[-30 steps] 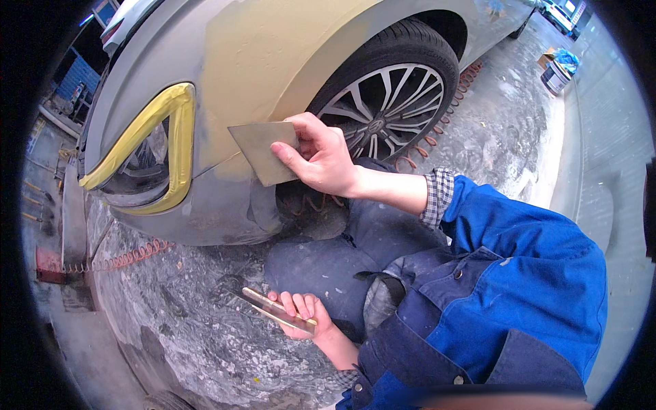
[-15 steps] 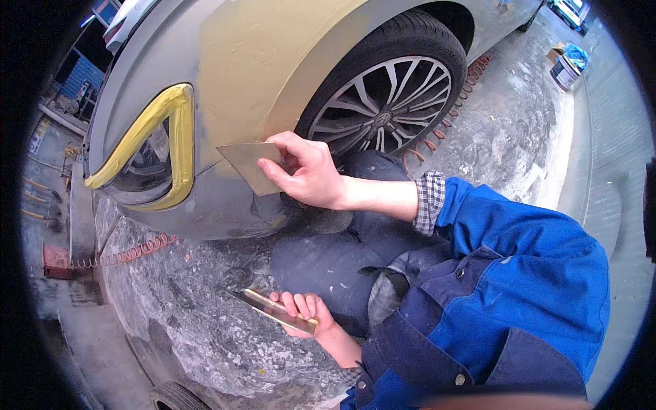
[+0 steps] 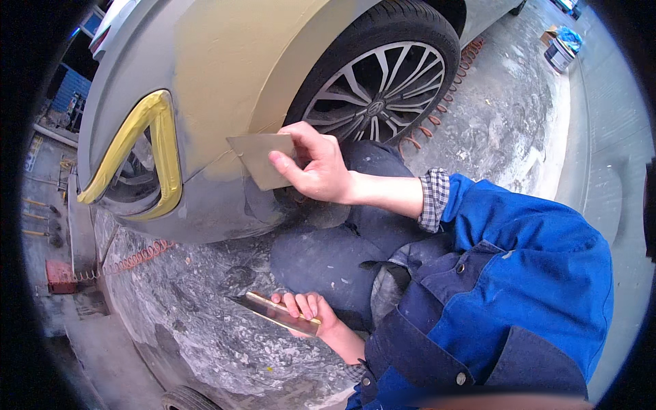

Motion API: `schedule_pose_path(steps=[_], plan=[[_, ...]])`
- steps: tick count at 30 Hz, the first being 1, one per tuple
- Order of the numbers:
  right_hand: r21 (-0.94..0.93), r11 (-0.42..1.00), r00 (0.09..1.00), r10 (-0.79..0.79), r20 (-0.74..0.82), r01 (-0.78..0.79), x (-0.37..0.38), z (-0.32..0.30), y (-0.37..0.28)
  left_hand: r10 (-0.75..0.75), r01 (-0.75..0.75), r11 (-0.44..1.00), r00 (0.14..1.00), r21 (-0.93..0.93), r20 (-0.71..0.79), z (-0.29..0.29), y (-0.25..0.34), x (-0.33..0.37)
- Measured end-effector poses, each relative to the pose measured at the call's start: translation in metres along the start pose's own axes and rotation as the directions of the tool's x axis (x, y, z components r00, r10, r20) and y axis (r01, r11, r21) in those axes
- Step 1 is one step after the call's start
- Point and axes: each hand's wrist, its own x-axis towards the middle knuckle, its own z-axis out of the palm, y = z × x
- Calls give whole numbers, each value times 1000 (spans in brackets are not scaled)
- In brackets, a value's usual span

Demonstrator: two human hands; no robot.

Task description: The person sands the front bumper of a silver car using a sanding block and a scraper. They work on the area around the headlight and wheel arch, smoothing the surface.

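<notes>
My right hand pinches a thin, flat, grey-tan putty spreader between thumb and fingers. Its blade stands in front of the lower car panel, which is grey with a large tan filler-coloured patch. Whether the edge touches the panel I cannot tell. Lower down, over the floor, my left hand is closed around a long, flat metal putty blade with a pale yellowish edge. Left of the spreader, yellow masking tape borders a triangular opening in the bumper.
A spoked wheel sits right of the panel, above my bent knees. A red coiled hose runs behind it. A tub with blue plastic stands by the wall at far right. A red box lies left; a tyre lies below.
The car has shifted slightly left and up in the view. My right hand with the spreader has moved a little right across the panel. My left hand keeps its hold on the blade.
</notes>
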Motion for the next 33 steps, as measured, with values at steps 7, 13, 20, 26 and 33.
schedule_pose_path(steps=[7,13,20,26,33], plan=[[-78,981,962,-155,225,176,-8,15,-5,38,-38,999,998,-4,-42,10,-3,0],[30,999,991,-34,-127,39,-10,16,11,50,-50,999,993,5,-108,11,-2,-2],[-53,985,986,-168,-24,166,-5,24,2,43,-41,999,995,27,-94,13,-4,-1],[-215,946,890,-127,437,241,-10,21,11,24,-23,999,998,29,-58,15,2,-2],[-238,966,774,70,629,105,-37,-33,31,7,-4,998,999,58,-47,12,5,-3]])
